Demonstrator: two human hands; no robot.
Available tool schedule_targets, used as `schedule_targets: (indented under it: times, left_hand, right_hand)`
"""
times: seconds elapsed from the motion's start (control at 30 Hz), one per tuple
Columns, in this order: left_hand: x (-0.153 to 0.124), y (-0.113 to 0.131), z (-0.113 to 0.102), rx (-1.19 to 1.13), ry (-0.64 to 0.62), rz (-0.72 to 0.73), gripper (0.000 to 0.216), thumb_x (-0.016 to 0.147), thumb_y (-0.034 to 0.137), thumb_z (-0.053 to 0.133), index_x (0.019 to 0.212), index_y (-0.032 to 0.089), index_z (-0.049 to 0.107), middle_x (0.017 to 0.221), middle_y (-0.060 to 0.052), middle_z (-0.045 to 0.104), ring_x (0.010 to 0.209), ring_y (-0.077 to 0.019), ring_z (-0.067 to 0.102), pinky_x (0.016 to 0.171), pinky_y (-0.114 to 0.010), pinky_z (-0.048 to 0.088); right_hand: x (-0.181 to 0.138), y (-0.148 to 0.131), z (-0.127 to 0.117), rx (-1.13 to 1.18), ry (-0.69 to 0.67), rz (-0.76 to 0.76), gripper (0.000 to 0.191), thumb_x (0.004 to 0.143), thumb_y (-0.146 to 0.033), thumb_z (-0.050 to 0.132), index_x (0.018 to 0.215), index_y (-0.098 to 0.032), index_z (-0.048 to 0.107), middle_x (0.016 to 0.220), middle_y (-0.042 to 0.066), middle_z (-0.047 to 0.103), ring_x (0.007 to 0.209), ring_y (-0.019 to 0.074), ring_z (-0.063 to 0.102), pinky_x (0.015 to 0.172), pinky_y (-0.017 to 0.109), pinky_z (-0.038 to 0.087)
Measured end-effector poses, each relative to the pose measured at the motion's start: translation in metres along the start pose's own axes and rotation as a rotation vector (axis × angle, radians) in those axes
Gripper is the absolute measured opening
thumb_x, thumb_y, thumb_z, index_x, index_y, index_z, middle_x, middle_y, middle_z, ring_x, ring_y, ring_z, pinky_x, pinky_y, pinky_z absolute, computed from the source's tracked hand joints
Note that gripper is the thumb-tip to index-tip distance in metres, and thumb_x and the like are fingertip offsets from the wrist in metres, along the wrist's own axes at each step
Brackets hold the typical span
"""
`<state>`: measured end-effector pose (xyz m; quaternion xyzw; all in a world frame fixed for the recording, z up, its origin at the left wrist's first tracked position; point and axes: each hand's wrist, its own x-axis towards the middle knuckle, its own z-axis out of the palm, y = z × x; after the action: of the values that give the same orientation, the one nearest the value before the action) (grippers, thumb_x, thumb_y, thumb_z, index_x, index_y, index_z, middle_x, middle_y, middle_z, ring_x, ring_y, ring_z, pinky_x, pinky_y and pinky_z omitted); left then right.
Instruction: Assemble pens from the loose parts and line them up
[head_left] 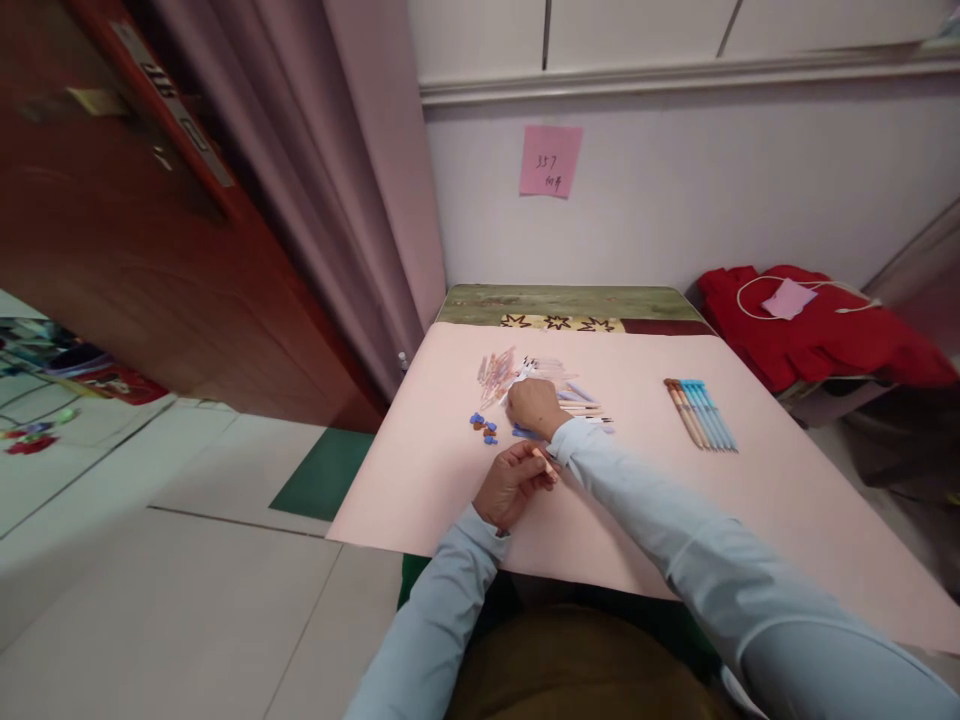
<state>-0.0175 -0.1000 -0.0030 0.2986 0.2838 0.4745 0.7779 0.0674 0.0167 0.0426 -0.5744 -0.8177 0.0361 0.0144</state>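
My right hand [534,406] reaches forward over a heap of loose pen parts [517,378] on the pink table cover [420,470]; its fingers curl down onto the heap, and what they touch is hidden. My left hand [511,483] rests nearer to me, closed round a thin peach pen barrel [546,463]. Several small blue and orange caps [484,427] lie just left of my right hand. A row of finished pens [701,412], blue and orange, lies side by side at the right.
A red cloth [817,335] with a white cable and a pink slip lies on a seat at the right. A pink sticky note [551,160] is on the wall. A curtain and a dark red door stand at the left.
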Motion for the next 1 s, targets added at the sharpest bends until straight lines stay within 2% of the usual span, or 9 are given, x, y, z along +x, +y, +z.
schedule_targets:
  times: [0.13,0.27,0.37,0.47,0.53,0.6,0.67,0.77,1.0]
  left_hand:
    - [0.000,0.000,-0.001,-0.015,0.002,0.001,0.026,0.069,0.025,0.084,0.077,0.012,0.062,0.073,-0.006,0.071,0.062,-0.0122,0.064,0.060,-0.022,0.048]
    - [-0.001,0.001,0.000,-0.014,-0.007,-0.010,0.028,0.069,0.025,0.084,0.082,0.011,0.064,0.076,-0.007,0.072,0.063,-0.0119,0.064,0.060,-0.022,0.049]
    - [-0.002,0.002,0.000,-0.018,-0.010,-0.004,0.027,0.071,0.026,0.084,0.081,0.011,0.064,0.077,-0.008,0.071,0.063,-0.0109,0.063,0.060,-0.022,0.049]
    - [-0.002,0.004,0.000,-0.050,0.024,0.006,0.028,0.072,0.029,0.083,0.083,0.011,0.064,0.077,-0.007,0.071,0.060,-0.0100,0.062,0.055,-0.020,0.049]
    - [-0.001,0.005,0.000,-0.091,0.061,0.009,0.031,0.073,0.032,0.083,0.085,0.012,0.064,0.077,-0.005,0.070,0.057,-0.0090,0.061,0.051,-0.019,0.047]
    - [0.001,0.006,0.000,-0.129,0.104,0.014,0.032,0.073,0.034,0.083,0.087,0.013,0.063,0.078,-0.004,0.070,0.055,-0.0078,0.060,0.048,-0.017,0.046]
    - [0.003,0.006,0.000,-0.155,0.143,0.019,0.031,0.075,0.035,0.082,0.088,0.013,0.064,0.078,-0.003,0.070,0.055,-0.0068,0.060,0.047,-0.016,0.046]
    - [0.005,0.006,-0.001,-0.169,0.176,0.029,0.029,0.077,0.034,0.080,0.091,0.013,0.064,0.078,-0.003,0.070,0.056,-0.0066,0.061,0.050,-0.015,0.049]
    - [0.005,0.005,0.000,-0.130,0.166,0.034,0.029,0.077,0.031,0.080,0.093,0.012,0.065,0.078,-0.004,0.069,0.059,-0.0080,0.062,0.053,-0.017,0.051]
  right_hand:
    - [0.005,-0.006,0.003,-0.004,-0.004,-0.064,0.031,0.087,-0.021,0.054,0.105,-0.005,0.074,0.103,0.027,0.072,0.101,0.0289,0.069,0.085,0.035,0.049]
    - [0.002,0.002,-0.003,0.022,0.043,-0.099,0.029,0.089,-0.026,0.053,0.099,-0.009,0.075,0.104,0.021,0.074,0.098,0.0270,0.070,0.082,0.032,0.049]
    - [-0.009,0.021,-0.006,0.113,0.183,-0.022,0.031,0.094,-0.030,0.046,0.102,-0.016,0.073,0.104,0.014,0.075,0.094,0.0238,0.070,0.079,0.031,0.048]
    - [-0.034,0.050,0.001,0.553,0.459,0.124,0.026,0.091,-0.036,0.051,0.090,-0.020,0.071,0.084,0.005,0.075,0.075,0.0180,0.069,0.070,0.026,0.048]
    - [-0.059,0.068,0.013,0.836,0.476,0.165,0.028,0.089,-0.042,0.053,0.083,-0.018,0.066,0.070,0.003,0.071,0.060,0.0157,0.064,0.059,0.024,0.046]
    - [-0.084,0.081,0.026,0.970,0.460,0.213,0.028,0.087,-0.044,0.056,0.079,-0.018,0.064,0.064,0.001,0.066,0.055,0.0146,0.060,0.054,0.023,0.044]
    - [-0.104,0.087,0.038,0.940,0.508,0.254,0.025,0.087,-0.041,0.055,0.079,-0.019,0.063,0.064,-0.001,0.064,0.055,0.0134,0.057,0.054,0.023,0.042]
    - [-0.118,0.085,0.048,0.758,0.561,0.238,0.017,0.087,-0.034,0.056,0.085,-0.020,0.065,0.069,-0.001,0.065,0.059,0.0130,0.056,0.059,0.023,0.041]
    - [-0.111,0.079,0.062,0.482,0.532,0.057,0.017,0.089,-0.022,0.053,0.098,-0.022,0.067,0.094,0.002,0.073,0.077,0.0147,0.064,0.069,0.024,0.042]
